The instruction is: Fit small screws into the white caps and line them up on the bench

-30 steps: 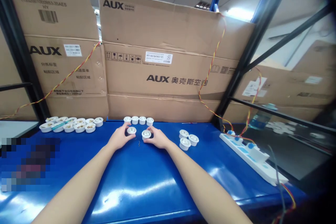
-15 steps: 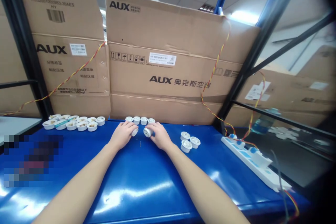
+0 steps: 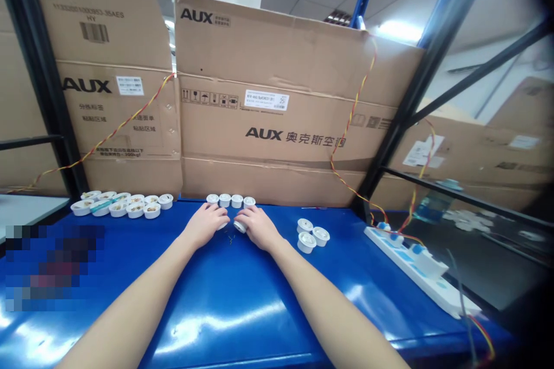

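My left hand [image 3: 206, 225] is closed around a white round piece [image 3: 223, 224], mostly hidden by the fingers. My right hand [image 3: 259, 227] grips a small white round cup [image 3: 239, 226], tipped on its side toward the left hand. The two pieces are close together but apart, low over the blue table. Just below them lie some tiny thin metal-looking bits [image 3: 231, 239], too small to name. Right behind the hands stands a row of several white round cups [image 3: 224, 200].
Three white cups [image 3: 306, 242] stand to the right. At the back left is a cluster of several cups [image 3: 118, 209] with small parts inside. A white power strip [image 3: 415, 268] lies along the right edge of the blue table [image 3: 225, 311]. Cardboard [image 3: 277, 109] walls off the back.
The cup in my right hand has tipped further over, so its face shows less. More tiny bits lie on the table below the hands. My left hand covers more of its piece.
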`<move>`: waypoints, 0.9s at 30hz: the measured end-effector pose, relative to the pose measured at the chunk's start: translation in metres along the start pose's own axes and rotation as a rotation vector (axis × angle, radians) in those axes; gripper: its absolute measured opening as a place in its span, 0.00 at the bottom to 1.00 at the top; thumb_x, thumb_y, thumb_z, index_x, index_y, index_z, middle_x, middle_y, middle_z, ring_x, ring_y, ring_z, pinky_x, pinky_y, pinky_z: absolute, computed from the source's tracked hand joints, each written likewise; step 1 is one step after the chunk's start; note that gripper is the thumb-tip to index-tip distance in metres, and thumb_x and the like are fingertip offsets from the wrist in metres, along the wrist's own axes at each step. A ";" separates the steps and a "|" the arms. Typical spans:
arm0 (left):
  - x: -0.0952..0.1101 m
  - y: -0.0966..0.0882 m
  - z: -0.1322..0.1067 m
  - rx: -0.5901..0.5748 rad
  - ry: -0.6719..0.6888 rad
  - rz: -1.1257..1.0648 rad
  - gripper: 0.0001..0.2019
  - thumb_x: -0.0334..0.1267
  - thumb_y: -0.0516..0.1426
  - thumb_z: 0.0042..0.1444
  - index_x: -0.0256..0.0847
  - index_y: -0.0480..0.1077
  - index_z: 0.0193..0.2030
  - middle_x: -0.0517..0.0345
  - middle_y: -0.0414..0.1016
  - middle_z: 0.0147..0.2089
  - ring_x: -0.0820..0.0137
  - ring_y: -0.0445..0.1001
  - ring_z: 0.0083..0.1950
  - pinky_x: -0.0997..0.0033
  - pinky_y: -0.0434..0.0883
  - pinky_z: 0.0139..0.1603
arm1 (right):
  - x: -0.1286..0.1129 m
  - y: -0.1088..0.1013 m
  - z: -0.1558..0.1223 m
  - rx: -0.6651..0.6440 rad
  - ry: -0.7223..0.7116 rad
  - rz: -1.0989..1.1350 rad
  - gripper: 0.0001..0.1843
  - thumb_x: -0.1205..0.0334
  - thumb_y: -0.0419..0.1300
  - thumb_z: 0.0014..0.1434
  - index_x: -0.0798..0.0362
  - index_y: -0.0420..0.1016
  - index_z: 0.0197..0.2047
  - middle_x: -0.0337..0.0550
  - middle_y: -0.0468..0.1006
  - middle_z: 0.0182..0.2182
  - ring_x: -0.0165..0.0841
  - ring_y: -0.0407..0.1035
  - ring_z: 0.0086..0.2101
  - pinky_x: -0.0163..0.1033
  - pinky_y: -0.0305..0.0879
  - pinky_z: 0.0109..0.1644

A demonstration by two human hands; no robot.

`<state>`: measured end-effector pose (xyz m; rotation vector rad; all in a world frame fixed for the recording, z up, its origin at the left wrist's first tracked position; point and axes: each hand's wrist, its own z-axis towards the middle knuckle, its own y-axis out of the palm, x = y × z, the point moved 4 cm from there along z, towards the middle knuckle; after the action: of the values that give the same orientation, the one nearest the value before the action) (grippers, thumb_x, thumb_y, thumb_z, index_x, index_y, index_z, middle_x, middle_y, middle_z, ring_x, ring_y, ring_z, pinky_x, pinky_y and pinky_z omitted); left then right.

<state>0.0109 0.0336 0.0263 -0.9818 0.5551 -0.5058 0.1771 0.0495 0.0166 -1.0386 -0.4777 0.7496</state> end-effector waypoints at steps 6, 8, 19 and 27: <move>-0.015 0.005 -0.010 0.043 -0.303 -0.152 0.17 0.35 0.58 0.52 0.47 0.69 0.50 0.55 0.74 0.52 0.60 0.68 0.53 0.62 0.63 0.51 | 0.008 -0.007 -0.004 0.050 0.085 0.046 0.21 0.75 0.57 0.54 0.49 0.71 0.50 0.43 0.73 0.49 0.38 0.60 0.49 0.42 0.56 0.53; -0.021 0.009 -0.015 0.047 -0.418 -0.202 0.19 0.40 0.59 0.52 0.47 0.68 0.52 0.55 0.74 0.53 0.59 0.69 0.53 0.63 0.64 0.51 | 0.009 -0.009 -0.004 0.073 0.098 0.041 0.22 0.75 0.56 0.54 0.48 0.70 0.51 0.43 0.72 0.51 0.38 0.59 0.50 0.42 0.56 0.54; -0.039 0.029 -0.027 0.014 -0.691 -0.354 0.19 0.49 0.56 0.54 0.48 0.66 0.52 0.52 0.74 0.50 0.59 0.72 0.51 0.66 0.67 0.45 | 0.046 0.006 -0.021 -0.098 0.659 -0.017 0.25 0.42 0.58 0.54 0.54 0.75 0.44 0.54 0.75 0.45 0.46 0.67 0.46 0.43 0.61 0.45; -0.040 0.020 -0.028 -0.013 -0.797 -0.389 0.06 0.43 0.54 0.55 0.46 0.71 0.36 0.60 0.77 0.34 0.66 0.75 0.36 0.73 0.63 0.31 | 0.048 0.012 -0.021 -0.178 0.610 0.190 0.24 0.47 0.50 0.63 0.51 0.77 0.26 0.46 0.78 0.26 0.37 0.72 0.30 0.37 0.58 0.33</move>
<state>-0.0342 0.0504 0.0053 -1.2086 -0.3542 -0.4060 0.2190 0.0768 -0.0029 -1.4245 0.0834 0.5222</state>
